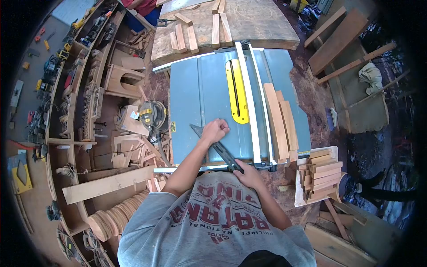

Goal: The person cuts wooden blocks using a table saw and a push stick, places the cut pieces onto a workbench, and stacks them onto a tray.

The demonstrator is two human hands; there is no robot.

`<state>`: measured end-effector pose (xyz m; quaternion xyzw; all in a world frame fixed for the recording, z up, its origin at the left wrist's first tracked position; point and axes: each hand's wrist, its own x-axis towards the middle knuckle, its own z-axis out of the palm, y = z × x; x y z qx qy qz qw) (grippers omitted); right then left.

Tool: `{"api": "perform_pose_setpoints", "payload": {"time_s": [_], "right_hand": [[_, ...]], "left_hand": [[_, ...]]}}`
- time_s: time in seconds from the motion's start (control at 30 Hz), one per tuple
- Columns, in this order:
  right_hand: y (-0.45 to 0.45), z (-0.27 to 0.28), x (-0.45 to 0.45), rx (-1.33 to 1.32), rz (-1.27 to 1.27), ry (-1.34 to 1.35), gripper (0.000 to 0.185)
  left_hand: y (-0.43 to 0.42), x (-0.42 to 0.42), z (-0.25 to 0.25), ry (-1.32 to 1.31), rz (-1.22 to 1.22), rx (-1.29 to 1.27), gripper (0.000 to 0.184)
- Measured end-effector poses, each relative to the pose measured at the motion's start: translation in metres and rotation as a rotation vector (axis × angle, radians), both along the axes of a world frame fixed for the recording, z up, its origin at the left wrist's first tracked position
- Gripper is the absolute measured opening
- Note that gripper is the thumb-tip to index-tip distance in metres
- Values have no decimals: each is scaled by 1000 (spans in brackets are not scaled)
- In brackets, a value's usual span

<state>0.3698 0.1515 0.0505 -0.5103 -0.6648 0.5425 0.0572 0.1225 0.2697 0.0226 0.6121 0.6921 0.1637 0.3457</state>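
A blue-grey saw table (191,93) lies before me, with a yellow insert (237,91) around a dark slot and a long white fence (249,107) to its right. Across the near part of the table, a dark, long tool (226,155) lies diagonally. My left hand (215,130) is closed at its upper end, fingers curled; what they hold, if anything, is hidden. My right hand (249,175) is wrapped round the tool's lower end at the table's front edge. Right of the fence rest several wooden strips (276,124).
Beyond the saw stands a wooden workbench (262,26) with wood pieces. At left are a round power tool (153,115), a long board (106,184) and shelves of tools. A tray (300,196) of stacked blocks is at right. Part of another person (144,6) shows at top left.
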Motion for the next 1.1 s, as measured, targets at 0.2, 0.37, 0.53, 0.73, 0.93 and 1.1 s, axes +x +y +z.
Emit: {"api": "perform_pose_setpoints", "payload": {"time_s": [0.2, 0.37, 0.53, 0.73, 0.93, 1.1], "right_hand": [[1, -4, 1, -17, 12, 4, 62], [1, -8, 3, -25, 33, -4, 63], [1, -14, 3, -24, 34, 5, 63], [4, -5, 3, -36, 36, 23, 63], [3, -10, 4, -21, 42, 33, 62], [2, -15, 5, -40, 33, 52, 62]], "left_hand": [[2, 1, -2, -2, 12, -4, 22], [4, 2, 0, 14, 16, -14, 24], [6, 3, -2, 42, 36, -19, 25], [7, 5, 2, 34, 41, -43, 26], [7, 5, -2, 46, 44, -28, 27], [7, 5, -2, 42, 48, -27, 27]]}}
